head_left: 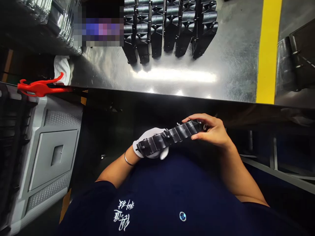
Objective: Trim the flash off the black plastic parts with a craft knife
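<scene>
A long black plastic part (158,141), ribbed and with small pegs along its edges, is held in front of my body, its right end tilted up. My left hand (149,136), in a white glove, is wrapped round its left half from beneath. My bare right hand (214,131) grips the right end between thumb and fingers. A small metallic-looking bit (205,126) shows by the right palm; what it is I cannot make out. Similar black parts (169,28) stand in several rows on the metal table (105,70) beyond my hands.
The table's front edge runs between my hands and the rows. Yellow tape (268,52) crosses its right side. At left are a red air blow gun (40,88), a white cloth (62,69), a grey crate (55,157) and plastic-wrapped stacks (59,19). A metal frame (275,154) stands lower right.
</scene>
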### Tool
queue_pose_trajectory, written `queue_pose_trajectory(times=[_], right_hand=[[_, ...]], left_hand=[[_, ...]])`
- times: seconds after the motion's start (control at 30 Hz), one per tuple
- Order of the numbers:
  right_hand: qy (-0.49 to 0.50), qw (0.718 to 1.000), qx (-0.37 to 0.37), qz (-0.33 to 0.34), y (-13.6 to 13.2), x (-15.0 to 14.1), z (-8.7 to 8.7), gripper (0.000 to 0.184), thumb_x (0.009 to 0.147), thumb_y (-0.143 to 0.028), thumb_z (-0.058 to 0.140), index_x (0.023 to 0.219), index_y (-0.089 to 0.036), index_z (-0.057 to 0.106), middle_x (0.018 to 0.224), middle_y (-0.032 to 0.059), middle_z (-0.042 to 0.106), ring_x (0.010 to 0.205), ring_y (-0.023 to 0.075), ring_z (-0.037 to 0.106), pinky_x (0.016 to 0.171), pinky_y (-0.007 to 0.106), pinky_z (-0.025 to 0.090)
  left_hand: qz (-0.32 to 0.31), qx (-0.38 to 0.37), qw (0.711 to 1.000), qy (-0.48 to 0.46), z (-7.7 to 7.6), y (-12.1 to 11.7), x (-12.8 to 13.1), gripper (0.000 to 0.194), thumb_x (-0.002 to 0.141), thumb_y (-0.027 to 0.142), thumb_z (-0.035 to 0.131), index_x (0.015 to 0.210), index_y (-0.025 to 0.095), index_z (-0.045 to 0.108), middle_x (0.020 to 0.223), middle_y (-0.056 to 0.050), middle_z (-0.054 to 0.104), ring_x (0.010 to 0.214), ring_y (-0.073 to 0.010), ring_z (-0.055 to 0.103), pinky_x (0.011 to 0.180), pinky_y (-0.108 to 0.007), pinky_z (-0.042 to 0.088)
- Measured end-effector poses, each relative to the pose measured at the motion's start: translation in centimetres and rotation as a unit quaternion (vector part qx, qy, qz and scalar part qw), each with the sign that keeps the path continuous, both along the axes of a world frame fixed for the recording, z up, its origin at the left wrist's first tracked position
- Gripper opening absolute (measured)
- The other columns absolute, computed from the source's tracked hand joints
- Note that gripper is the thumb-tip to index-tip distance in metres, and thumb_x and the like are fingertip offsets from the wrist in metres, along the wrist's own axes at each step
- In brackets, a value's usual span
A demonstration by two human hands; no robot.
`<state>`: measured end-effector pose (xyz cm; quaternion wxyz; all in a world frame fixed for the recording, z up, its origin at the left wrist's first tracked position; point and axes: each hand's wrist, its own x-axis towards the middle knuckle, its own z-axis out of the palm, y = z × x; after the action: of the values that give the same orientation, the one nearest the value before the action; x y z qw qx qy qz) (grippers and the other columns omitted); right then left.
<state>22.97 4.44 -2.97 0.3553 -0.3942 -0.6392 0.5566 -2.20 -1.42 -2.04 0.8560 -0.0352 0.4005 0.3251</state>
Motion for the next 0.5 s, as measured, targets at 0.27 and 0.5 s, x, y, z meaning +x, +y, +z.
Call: queue_pose_trajectory(times=[0.27, 0.5], right_hand=[[-0.013, 0.987, -0.025, -0.156, -1.4, -2.6, 0.1, 0.049, 0.063, -0.057, 0.089, 0.094, -0.022, 0.074, 0.071, 0.0000, 0.067, 0.059, 0.0162, 0.060, 0.051, 0.025, 0.049], [0.032, 0.996, -0.074, -0.042, -1.4, -4.1, 1.3, 0.039, 0.087, -0.057, 0.069, 0.094, -0.018, 0.074, 0.075, 0.0048, 0.071, 0.066, 0.0186, 0.066, 0.058, 0.028, 0.052]], left_hand=[[0.035, 0.182, 0.977, 0.110, 0.8, 0.6, -0.6, 0.019, 0.066, 0.007, 0.079, 0.084, 0.013, 0.077, 0.096, -0.011, 0.078, 0.093, -0.0244, 0.073, 0.087, -0.032, 0.058], [0.180, 0.019, 0.980, 0.084, 0.5, 0.7, 1.2, 0.021, 0.086, 0.010, 0.062, 0.105, 0.014, 0.072, 0.095, -0.005, 0.077, 0.091, -0.0169, 0.074, 0.089, -0.028, 0.057]])
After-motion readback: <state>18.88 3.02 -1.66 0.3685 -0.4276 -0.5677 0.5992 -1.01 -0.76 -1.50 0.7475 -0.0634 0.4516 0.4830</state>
